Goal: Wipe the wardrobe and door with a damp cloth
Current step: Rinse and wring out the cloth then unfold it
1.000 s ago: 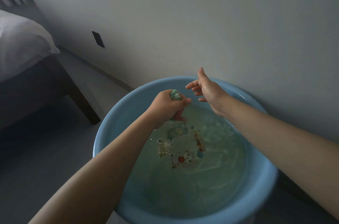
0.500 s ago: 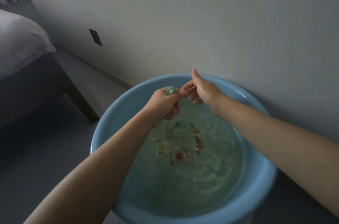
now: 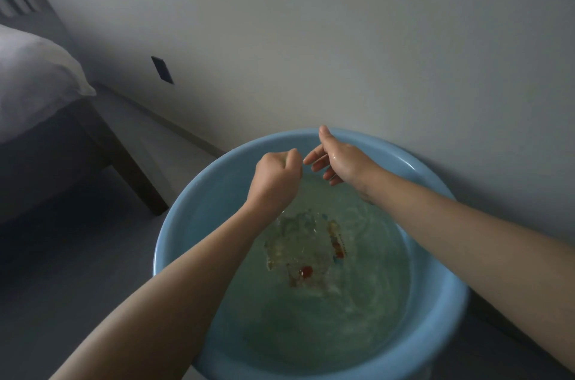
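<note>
A light blue basin [image 3: 183,218] full of rippling water [image 3: 314,326] stands on the floor against the wall. A coloured pattern [image 3: 306,255] shows blurred through the water. My left hand [image 3: 275,179] hangs over the basin clenched in a tight fist; the green cloth is hidden inside it, with drops falling below the wrist. My right hand [image 3: 337,158] is just to the right of the fist, wet, fingers straight and spread, holding nothing and not touching the left. No wardrobe or door is in view.
A bed with white bedding [image 3: 37,81] and a dark wooden leg [image 3: 133,174] stands at the left. A dark socket plate [image 3: 161,69] sits low on the pale wall. Grey floor [image 3: 62,270] lies between the bed and the basin.
My left fist has turned so the green cloth end no longer shows. My right hand has drawn slightly away from the fist. The water is still rippling.
</note>
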{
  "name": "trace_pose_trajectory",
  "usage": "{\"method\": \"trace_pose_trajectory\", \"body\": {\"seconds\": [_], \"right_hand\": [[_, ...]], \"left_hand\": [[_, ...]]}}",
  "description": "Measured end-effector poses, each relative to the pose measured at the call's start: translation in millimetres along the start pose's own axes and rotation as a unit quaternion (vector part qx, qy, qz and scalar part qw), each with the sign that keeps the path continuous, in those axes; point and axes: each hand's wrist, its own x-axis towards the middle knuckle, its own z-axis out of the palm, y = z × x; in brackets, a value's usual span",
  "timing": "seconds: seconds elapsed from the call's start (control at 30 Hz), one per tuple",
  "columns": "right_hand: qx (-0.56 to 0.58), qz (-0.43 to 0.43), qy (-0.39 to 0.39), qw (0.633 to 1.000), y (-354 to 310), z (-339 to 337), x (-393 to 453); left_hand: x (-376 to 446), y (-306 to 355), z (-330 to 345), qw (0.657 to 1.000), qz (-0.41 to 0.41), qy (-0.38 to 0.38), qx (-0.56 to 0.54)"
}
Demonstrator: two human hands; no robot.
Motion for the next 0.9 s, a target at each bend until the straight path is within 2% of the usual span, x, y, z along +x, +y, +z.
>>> {"method": "trace_pose_trajectory", "body": {"seconds": [0.23, 0.37, 0.53, 0.63, 0.73, 0.83, 0.9], "right_hand": [[0.009, -0.001, 0.021, 1.0, -1, -3, -1], [0.011, -0.001, 0.03, 0.999, -2, -4, -2], [-0.005, -0.004, 0.006, 1.0, -1, -3, -6], [-0.009, -0.014, -0.004, 1.0, 0, -2, -6], [-0.024, -0.038, 0.003, 0.999, 2, -4, -7], [0.004, -0.065, -0.011, 0.998, 3, -7, -10], [0.053, -0.082, -0.044, 0.994, 5, -8, -12]], "left_hand": [[-1, -2, -4, 0.995, 0.077, 0.027, 0.056], [1, -5, -4, 0.994, 0.083, 0.029, 0.071], [1, -5, -4, 0.994, 0.077, 0.03, 0.065], [0, 0, -3, 0.998, 0.057, 0.02, -0.007], [9, 5, -6, 0.992, -0.033, -0.017, -0.121], [13, 8, -12, 0.946, -0.139, -0.076, -0.282], [11, 6, -16, 0.936, -0.125, -0.116, -0.307]]}}
